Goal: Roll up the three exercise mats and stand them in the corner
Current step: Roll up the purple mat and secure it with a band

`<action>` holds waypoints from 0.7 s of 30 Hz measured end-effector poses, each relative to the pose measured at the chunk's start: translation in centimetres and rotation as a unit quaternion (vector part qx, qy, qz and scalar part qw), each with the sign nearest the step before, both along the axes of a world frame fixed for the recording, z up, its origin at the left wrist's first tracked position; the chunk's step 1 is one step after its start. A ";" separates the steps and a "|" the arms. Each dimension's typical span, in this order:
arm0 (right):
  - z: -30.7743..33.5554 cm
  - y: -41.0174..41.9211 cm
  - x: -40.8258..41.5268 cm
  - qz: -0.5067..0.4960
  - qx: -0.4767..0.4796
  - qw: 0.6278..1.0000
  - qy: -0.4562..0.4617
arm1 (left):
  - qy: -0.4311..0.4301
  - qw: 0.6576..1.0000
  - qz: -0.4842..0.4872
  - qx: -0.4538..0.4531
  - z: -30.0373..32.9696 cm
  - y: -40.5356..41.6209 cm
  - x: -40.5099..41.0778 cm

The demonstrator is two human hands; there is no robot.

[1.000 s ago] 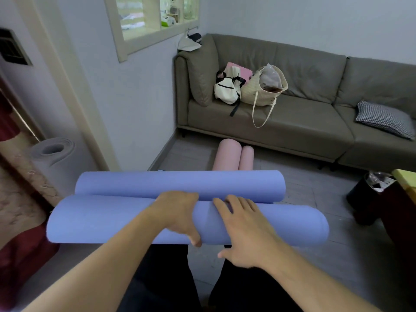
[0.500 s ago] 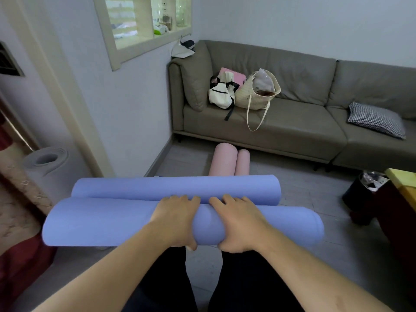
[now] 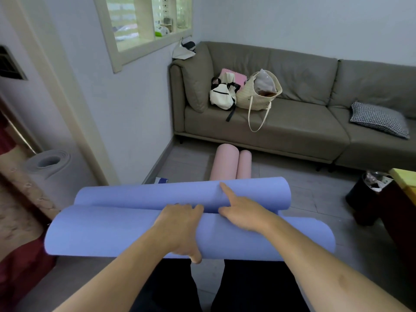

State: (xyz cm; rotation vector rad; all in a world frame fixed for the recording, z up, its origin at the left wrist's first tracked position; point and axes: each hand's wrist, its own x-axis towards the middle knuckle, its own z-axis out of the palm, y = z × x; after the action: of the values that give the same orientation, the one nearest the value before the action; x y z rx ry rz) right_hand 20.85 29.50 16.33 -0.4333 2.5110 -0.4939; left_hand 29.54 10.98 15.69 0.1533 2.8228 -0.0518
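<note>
Blue foam fills the middle of the view: a blue mat [image 3: 126, 230] lies across the person's lap, curled into two rolls that run side by side from 9 o'clock to 3 o'clock, a thick near roll and a slimmer far roll touching it. The left hand [image 3: 180, 228] is wrapped over the near roll at its middle, fingers curled into the seam between the rolls and the thumb hooked under the near edge, so it grips the mat. The right hand [image 3: 243, 212] lies just beside it at 3 o'clock, palm down and open, the forefinger stretched up onto the far roll and the other fingers spread at the seam. Beyond the blue mat, at 12 o'clock, a pink mat [image 3: 225, 163] lies on the floor [image 3: 315, 199], also in two rolls, its far end close to the front of a grey-brown sofa [image 3: 304, 131]. At 9 o'clock a grey mat [image 3: 48, 167] stands rolled and upright against the wall by a door frame. On the sofa sit a white backpack [image 3: 221, 95] and a straw tote bag [image 3: 256, 95], touching each other, and a checked cushion [image 3: 380, 119] lies well apart at 2 o'clock. A dark bin [image 3: 364, 194] stands on the floor at 3 o'clock.
</note>
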 end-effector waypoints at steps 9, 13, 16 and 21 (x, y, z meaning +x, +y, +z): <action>-2.2 -1.7 -2.3 -0.076 -0.118 0.979 0.149 | -0.091 0.994 0.024 0.064 0.9 -1.5 -1.4; -3.1 -2.0 -1.7 -0.025 -0.198 0.959 0.202 | -0.142 0.982 0.069 0.107 1.3 -2.5 -3.2; -3.0 -1.5 -0.1 0.075 -0.137 0.967 0.203 | -0.157 0.975 0.107 0.110 1.3 -2.6 -4.0; -3.5 -0.5 3.8 0.175 0.033 0.941 0.288 | -0.199 0.967 0.109 0.117 1.0 -2.9 -4.8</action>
State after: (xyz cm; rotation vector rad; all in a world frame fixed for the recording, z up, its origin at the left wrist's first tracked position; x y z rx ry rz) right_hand 24.60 29.04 12.82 -1.1077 2.8873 -0.1482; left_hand 24.76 8.07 16.68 -0.0884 2.4165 0.3276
